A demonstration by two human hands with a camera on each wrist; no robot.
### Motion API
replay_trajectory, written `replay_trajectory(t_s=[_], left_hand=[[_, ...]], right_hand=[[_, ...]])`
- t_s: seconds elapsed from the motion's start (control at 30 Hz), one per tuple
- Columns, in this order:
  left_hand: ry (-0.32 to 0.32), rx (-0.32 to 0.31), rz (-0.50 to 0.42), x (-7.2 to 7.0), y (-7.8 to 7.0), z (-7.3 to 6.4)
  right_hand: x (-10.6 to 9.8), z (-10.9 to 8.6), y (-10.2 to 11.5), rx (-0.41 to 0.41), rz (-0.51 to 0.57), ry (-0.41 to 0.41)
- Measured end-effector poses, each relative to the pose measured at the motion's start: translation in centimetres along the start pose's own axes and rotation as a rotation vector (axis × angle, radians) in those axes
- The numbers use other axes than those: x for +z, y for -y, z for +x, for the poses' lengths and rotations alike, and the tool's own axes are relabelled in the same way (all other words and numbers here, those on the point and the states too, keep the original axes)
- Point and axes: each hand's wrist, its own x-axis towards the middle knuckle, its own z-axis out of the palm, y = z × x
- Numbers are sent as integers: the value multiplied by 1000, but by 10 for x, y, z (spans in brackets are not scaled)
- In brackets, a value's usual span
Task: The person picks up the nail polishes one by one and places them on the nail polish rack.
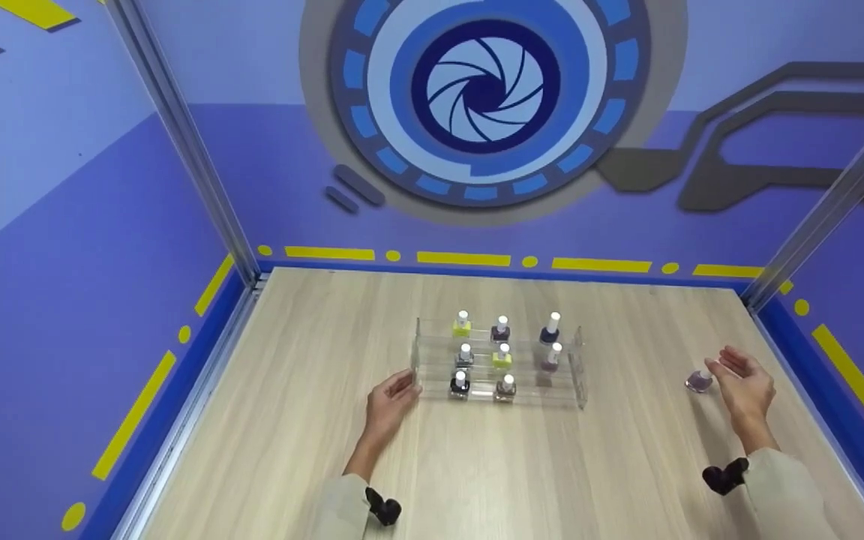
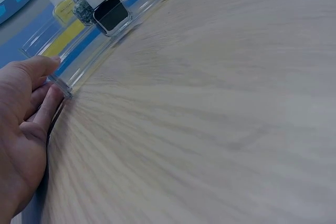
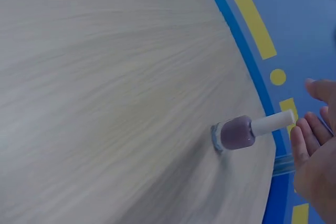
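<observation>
A clear stepped display rack (image 1: 529, 394) holds several white-capped nail polish bottles on three tiers. My left hand (image 1: 391, 405) grips its left end panel, the thumb (image 2: 44, 65) over the edge and the fingers against the side. The front tier carries a black nail polish bottle (image 1: 460, 386) and a brown glittery one (image 1: 506, 388); a mauve one (image 1: 551, 360) sits on the middle tier at the right. On the table to the right stands another mauve nail polish bottle (image 3: 239, 132), upright. Beside its cap is my right hand (image 1: 747, 390), thumb and fingers spread apart.
The light wood table (image 1: 312, 337) is bounded by a blue-purple back wall (image 1: 252, 172) and side walls with yellow marks. Metal posts (image 1: 192, 157) rise at the back corners. Yellow polish bottles (image 1: 462, 328) and dark ones (image 1: 550, 333) occupy the upper tiers.
</observation>
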Motion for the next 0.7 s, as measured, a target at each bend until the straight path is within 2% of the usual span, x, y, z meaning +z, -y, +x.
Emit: replay_trajectory(t_s=[0.2, 0.43, 0.7], left_hand=[[5, 7, 0, -1, 1, 1], [-2, -20, 5, 0, -4, 1], [-21, -32, 13, 1, -2, -1]], right_hand=[[5, 2, -11, -11, -12, 7], [7, 0, -23, -16, -98, 33], [11, -4, -29, -22, -117, 31]])
